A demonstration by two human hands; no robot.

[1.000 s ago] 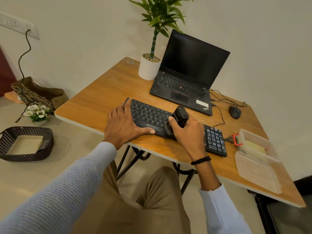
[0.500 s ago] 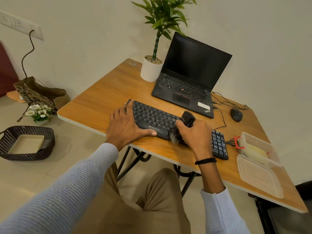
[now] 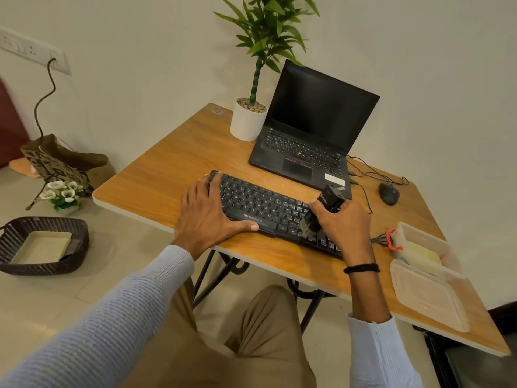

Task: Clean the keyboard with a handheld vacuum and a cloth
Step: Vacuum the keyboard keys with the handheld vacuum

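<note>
A black keyboard (image 3: pixel 260 204) lies on the wooden table (image 3: pixel 173 175) in front of me. My left hand (image 3: pixel 208 217) rests flat on the keyboard's left end, thumb along its front edge. My right hand (image 3: pixel 345 224) grips a small black handheld vacuum (image 3: pixel 326 207), tilted with its brush nozzle down on the keys of the keyboard's right half. The right end of the keyboard is hidden behind that hand. A yellow cloth (image 3: pixel 423 254) lies in a clear plastic box (image 3: pixel 402 231) at the right.
An open black laptop (image 3: pixel 310 135) and a white potted plant (image 3: pixel 247 121) stand behind the keyboard. A black mouse (image 3: pixel 389 193) with cables lies to the right. The box's lid (image 3: pixel 428 295) rests near the table's front right edge. A dark basket (image 3: pixel 44 245) sits on the floor.
My right hand has moved the vacuum to the right along the keyboard. My left hand has stayed on the left end. The view has shifted slightly.
</note>
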